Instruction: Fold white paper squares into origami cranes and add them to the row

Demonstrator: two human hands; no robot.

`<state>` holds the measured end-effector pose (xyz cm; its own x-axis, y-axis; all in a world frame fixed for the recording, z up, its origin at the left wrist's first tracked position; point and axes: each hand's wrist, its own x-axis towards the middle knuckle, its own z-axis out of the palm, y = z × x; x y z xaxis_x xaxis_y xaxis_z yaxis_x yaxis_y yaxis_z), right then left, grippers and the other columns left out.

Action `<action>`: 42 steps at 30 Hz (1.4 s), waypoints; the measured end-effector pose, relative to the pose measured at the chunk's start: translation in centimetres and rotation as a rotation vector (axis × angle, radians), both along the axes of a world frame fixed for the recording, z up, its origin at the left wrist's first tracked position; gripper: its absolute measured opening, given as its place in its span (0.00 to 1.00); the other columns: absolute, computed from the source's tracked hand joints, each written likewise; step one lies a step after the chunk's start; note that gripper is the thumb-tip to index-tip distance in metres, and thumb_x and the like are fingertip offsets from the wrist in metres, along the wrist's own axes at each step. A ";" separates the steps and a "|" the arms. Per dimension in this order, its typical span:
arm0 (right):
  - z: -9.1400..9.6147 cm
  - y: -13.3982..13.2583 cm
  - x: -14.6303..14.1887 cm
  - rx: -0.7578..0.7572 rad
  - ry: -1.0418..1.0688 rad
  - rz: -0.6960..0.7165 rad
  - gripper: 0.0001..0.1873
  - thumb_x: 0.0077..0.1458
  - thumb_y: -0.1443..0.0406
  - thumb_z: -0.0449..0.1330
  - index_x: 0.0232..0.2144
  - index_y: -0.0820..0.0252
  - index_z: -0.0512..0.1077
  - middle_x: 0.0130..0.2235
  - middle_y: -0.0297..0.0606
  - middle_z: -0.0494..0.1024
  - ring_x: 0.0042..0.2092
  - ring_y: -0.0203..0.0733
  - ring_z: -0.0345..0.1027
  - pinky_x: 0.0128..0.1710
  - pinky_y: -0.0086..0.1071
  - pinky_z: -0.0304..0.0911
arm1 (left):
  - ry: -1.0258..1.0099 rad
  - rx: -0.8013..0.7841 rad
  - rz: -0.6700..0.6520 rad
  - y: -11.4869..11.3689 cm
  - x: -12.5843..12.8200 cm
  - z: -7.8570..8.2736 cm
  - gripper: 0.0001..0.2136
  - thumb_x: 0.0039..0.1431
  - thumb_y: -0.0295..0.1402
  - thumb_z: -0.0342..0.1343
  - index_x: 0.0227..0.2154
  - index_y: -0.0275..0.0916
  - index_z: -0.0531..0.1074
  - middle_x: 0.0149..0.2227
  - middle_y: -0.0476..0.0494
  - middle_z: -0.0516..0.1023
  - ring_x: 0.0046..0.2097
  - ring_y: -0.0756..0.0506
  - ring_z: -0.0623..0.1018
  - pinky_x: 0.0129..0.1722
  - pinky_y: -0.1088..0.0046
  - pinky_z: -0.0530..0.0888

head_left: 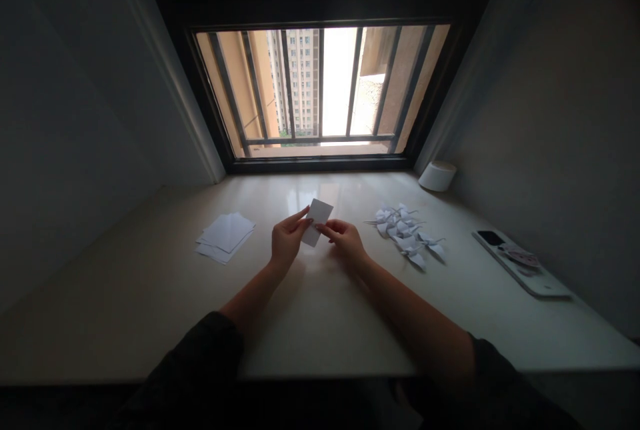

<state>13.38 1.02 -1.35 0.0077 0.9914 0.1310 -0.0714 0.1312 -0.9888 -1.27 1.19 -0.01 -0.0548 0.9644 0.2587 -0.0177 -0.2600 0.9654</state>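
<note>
A small piece of white paper (320, 210), folded into a narrow rectangle as far as I can see, is held up a little above the sill. My left hand (289, 237) pinches its left edge between thumb and fingers. From the other side, my right hand (346, 238) grips its lower right edge, the thumbtips close together on the paper. Left of my hands lies a loose stack of white paper sheets (226, 235). On the right is a cluster of folded white paper cranes (404, 231), several of them overlapping.
A phone (520, 267) lies at the right by the wall. A white round object (437, 176) stands in the back right corner. Behind the pale sill (150, 323) is a dark-framed window (320, 165) with bars outside. Walls close in on both sides.
</note>
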 end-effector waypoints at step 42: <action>-0.5 -0.2 -0.4 -0.035 0.254 -0.108 0.15 0.36 0.53 0.67 0.18 0.58 0.74 0.18 0.31 0.68 0.23 0.33 0.57 0.26 0.30 0.55 | 0.131 -0.249 -0.176 -0.4 0.0 0.5 0.17 0.45 0.44 0.62 0.30 0.33 0.77 0.29 0.37 0.80 0.34 0.43 0.79 0.29 0.74 0.67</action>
<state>12.94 0.86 -1.83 0.1421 0.9868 0.0771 -0.3046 0.1177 -0.9452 -1.22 0.75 0.45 0.1363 0.9906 0.0077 0.0870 -0.0197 0.9960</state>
